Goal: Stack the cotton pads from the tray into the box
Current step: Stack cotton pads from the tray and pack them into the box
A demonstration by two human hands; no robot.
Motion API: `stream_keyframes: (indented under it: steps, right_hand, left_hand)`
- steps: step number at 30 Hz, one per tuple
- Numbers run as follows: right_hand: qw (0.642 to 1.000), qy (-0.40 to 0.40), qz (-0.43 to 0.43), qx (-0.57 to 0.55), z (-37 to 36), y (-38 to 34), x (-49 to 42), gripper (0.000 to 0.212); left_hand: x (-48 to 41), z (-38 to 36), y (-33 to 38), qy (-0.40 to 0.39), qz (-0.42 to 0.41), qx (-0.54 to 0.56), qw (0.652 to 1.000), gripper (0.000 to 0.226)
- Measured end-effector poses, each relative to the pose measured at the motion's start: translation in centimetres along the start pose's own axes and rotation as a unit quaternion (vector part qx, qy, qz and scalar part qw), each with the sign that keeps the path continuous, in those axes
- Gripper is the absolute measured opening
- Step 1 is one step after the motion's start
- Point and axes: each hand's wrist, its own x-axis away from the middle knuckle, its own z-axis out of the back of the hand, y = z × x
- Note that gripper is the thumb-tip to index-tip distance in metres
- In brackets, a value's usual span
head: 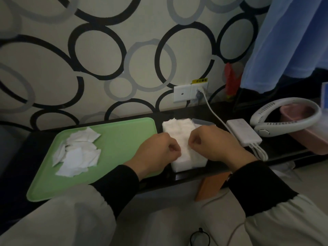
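Many pads packed upright in clear box, mid-counter, just right of tray. Both hands on top of them: left hand and right hand, fingers curled, pinching pads at middle of box. Heap of loose pads on left part of green tray. Right of box: white power bank, cable running to wall socket; further right, white neck fan resting on pink tub. Black counter beneath, ring-patterned wall behind.

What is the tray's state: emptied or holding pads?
Holding pads: loose cotton pads lie heaped on the left of the green tray.
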Motion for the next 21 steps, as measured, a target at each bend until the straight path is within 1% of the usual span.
stream_keyframes:
  steps: [3, 5, 6, 8, 10, 12, 14, 16, 18, 21]
  right_hand:
    - [0.997, 0.039, 0.026, -0.067, -0.2, -2.0, -0.5, 0.018]
    - [0.991, 0.063, 0.066, -0.096, -0.7, -4.3, -0.9, 0.017]
    - [0.988, 0.061, 0.09, -0.107, -1.1, -5.8, -1.1, 0.016]
    - [0.983, 0.031, 0.113, -0.14, -2.0, -8.4, -1.5, 0.013]
    - [0.98, 0.005, 0.132, -0.149, -3.1, -11.2, -2.2, 0.012]
    - [0.977, -0.017, 0.146, -0.154, -4.3, -13.8, -2.9, 0.013]
    - [0.974, -0.033, 0.157, -0.163, -5.3, -15.7, -3.5, 0.014]
    - [0.971, -0.048, 0.16, -0.17, -6.3, -17.3, -4.3, 0.013]
    - [0.971, -0.056, 0.156, -0.174, -7.3, -18.4, -5.1, 0.014]
    - [0.973, -0.059, 0.148, -0.169, -8.6, -19.7, -6.3, 0.014]
  left_hand:
    - [1.3, 1.7, -1.3, 0.017, 0.017, 0.049, 0.999, 0.006]
    - [2.9, 3.2, -3.1, 0.02, 0.039, 0.053, 0.998, 0.005]
    - [4.0, 4.1, -4.2, 0.018, 0.056, 0.055, 0.997, 0.005]
    - [5.8, 5.3, -6.3, 0.016, 0.094, 0.068, 0.993, 0.006]
    - [7.9, 6.2, -8.8, 0.038, 0.147, 0.085, 0.985, 0.005]
    - [10.1, 6.7, -11.5, 0.086, 0.209, 0.106, 0.968, 0.004]
    - [11.7, 6.8, -13.7, 0.132, 0.263, 0.126, 0.947, 0.008]
    - [13.0, 6.9, -15.4, 0.161, 0.31, 0.133, 0.928, 0.013]
    - [13.9, 7.2, -16.8, 0.165, 0.329, 0.141, 0.919, 0.018]
    - [14.8, 7.9, -18.3, 0.129, 0.338, 0.131, 0.923, 0.021]
